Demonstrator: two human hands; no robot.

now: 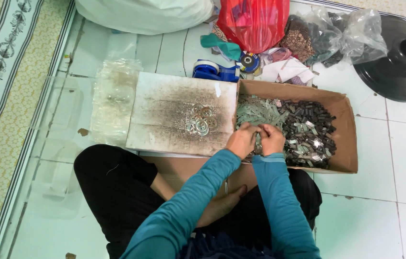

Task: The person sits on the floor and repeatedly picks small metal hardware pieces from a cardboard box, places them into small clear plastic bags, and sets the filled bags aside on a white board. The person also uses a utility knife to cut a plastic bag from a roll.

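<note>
Seated cross-legged on a tiled floor (395,158), a person in teal sleeves is seen with both hands brought together over the near left part of a cardboard box (344,103). The left hand (242,140) and right hand (273,139) are closed narrowly, fingertips meeting around what appears to be a small part, too small to be identified. Pale green strips (258,111) are heaped in the box's left half, small dark pieces (311,122) in its right half, with some strips mixed among them. Left of the box, a soiled white board (164,115) is laid flat, and a small pile of metal rings (202,121) is gathered on it near its right edge, just beside the hands. Clear plastic bags (114,98) lie further left; a blue tape dispenser (215,71), a red bag (253,21) and a black fan base (399,67) sit on the far side. The work would seem best done with the pinch kept low over the box, so that a dropped part lands inside.
</note>
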